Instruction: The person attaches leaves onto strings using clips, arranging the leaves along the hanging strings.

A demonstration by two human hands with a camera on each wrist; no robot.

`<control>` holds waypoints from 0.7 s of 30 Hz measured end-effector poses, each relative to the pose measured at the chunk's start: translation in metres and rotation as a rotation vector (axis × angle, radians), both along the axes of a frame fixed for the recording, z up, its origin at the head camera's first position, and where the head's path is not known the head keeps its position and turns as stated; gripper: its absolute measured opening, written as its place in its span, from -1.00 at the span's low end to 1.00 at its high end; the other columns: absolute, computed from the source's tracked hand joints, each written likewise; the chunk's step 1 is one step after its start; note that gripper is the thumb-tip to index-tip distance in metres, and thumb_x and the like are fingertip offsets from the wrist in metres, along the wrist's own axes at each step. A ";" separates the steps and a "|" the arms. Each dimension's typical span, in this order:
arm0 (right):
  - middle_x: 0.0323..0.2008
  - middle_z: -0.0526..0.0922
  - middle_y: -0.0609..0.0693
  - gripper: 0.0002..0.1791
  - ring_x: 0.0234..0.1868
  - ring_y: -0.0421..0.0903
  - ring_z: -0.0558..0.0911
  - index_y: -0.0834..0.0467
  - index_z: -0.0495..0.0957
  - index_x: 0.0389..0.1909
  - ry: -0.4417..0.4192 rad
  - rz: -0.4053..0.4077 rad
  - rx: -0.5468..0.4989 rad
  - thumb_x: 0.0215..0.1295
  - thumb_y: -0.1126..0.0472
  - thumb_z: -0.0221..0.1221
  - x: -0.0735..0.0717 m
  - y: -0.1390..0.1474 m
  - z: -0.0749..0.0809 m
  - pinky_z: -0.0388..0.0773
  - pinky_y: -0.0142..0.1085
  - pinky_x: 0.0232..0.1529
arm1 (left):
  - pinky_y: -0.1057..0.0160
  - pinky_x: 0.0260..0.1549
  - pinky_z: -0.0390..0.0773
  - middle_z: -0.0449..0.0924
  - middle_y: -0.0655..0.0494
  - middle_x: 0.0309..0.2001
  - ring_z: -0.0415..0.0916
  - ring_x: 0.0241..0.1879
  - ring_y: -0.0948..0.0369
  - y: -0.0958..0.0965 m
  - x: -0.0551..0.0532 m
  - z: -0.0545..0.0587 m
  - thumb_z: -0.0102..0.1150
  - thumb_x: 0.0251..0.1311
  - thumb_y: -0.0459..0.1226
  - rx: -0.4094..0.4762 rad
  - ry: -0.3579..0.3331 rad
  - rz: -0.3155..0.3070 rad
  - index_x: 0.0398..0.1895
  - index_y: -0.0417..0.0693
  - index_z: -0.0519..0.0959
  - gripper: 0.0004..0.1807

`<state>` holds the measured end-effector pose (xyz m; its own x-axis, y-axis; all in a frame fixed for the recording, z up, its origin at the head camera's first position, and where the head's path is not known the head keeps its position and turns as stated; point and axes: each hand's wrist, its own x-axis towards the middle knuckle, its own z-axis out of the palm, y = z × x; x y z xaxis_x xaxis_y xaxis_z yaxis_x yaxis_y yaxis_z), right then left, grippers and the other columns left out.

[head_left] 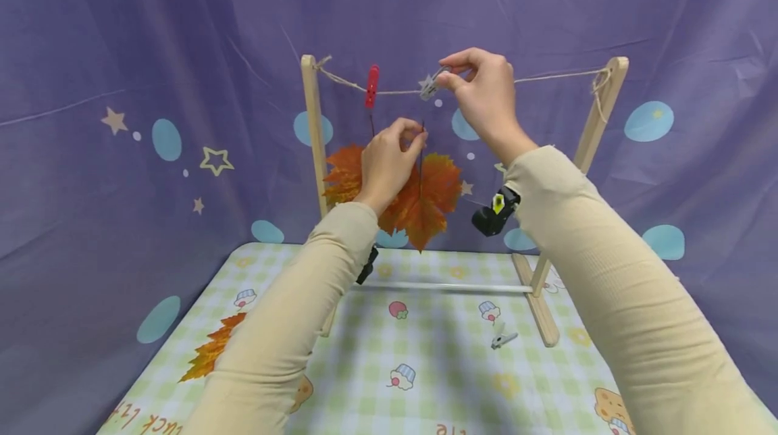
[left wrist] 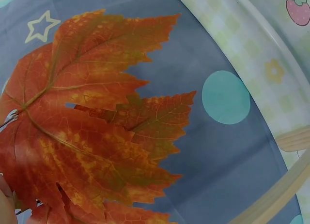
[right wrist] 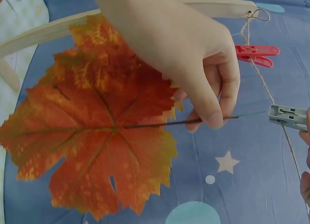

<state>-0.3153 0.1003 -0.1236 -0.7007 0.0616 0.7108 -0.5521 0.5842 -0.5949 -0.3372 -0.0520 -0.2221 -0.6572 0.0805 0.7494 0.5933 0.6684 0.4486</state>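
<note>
Purple cloth printed with stars and blue ovals (head_left: 152, 30) hangs behind a desk with a green-and-white checked cover (head_left: 365, 347), on which a pale wooden frame (head_left: 317, 131) carries a beige twine line (head_left: 398, 92). Your left hand (head_left: 389, 159) pinches the thin dark stem (right wrist: 164, 123) of an orange maple leaf (head_left: 422, 209), suspended below the line. Your right hand (head_left: 487, 94), set higher, grips a grey plastic clothespin (head_left: 429, 88) at the line; whether its jaws are parted cannot be told. To the left, a red plastic clothespin (head_left: 372, 87) sits on the twine. Pegging this leaf appears to be the step in hand; the next move likely calls for guiding the stem's tip, near the grey clothespin's nose, between its jaws. Both your forearms rise inward, fingers turned toward each other.
</note>
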 end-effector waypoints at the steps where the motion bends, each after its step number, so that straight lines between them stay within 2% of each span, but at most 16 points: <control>1: -0.20 0.73 0.02 -0.77 -0.42 -0.18 0.61 0.13 0.73 -0.06 0.003 -0.007 0.015 0.30 0.18 0.33 0.000 0.000 0.000 0.45 -0.41 -0.36 | 0.25 -0.39 0.46 0.73 0.25 -0.21 0.53 -0.38 0.28 0.000 0.000 0.000 0.20 0.36 -0.04 0.001 0.002 0.001 -0.06 0.07 0.65 -0.75; 7: -0.17 0.74 0.05 -0.73 -0.48 -0.24 0.53 0.14 0.73 -0.04 -0.034 -0.028 0.115 0.29 0.13 0.32 0.000 0.002 0.005 0.39 -0.40 -0.36 | 0.23 -0.38 0.48 0.73 0.25 -0.20 0.56 -0.35 0.26 -0.001 0.000 -0.002 0.22 0.35 -0.04 -0.005 -0.010 0.006 -0.07 0.10 0.67 -0.77; 15: -0.10 0.74 -0.03 -0.69 -0.31 -0.16 0.62 0.07 0.72 0.02 -0.159 -0.040 0.216 0.33 0.05 0.28 0.003 0.004 0.007 0.40 -0.35 -0.33 | 0.19 -0.39 0.47 0.69 0.18 -0.29 0.49 -0.41 0.20 -0.003 -0.001 -0.007 0.23 0.33 -0.03 -0.009 0.026 0.028 -0.08 0.11 0.68 -0.77; 21: -0.07 0.74 -0.07 -0.66 -0.23 -0.15 0.66 0.03 0.71 0.05 -0.195 -0.045 0.252 0.33 0.00 0.27 0.003 0.004 0.008 0.42 -0.34 -0.31 | 0.19 -0.44 0.44 0.66 0.15 -0.32 0.43 -0.46 0.19 -0.004 0.001 -0.006 0.24 0.33 -0.03 -0.010 0.041 0.025 -0.08 0.12 0.69 -0.77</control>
<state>-0.3122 0.1043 -0.1157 -0.8258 -0.0653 0.5602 -0.4120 0.7481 -0.5202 -0.3364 -0.0558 -0.2284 -0.6279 0.0720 0.7749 0.5940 0.6878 0.4174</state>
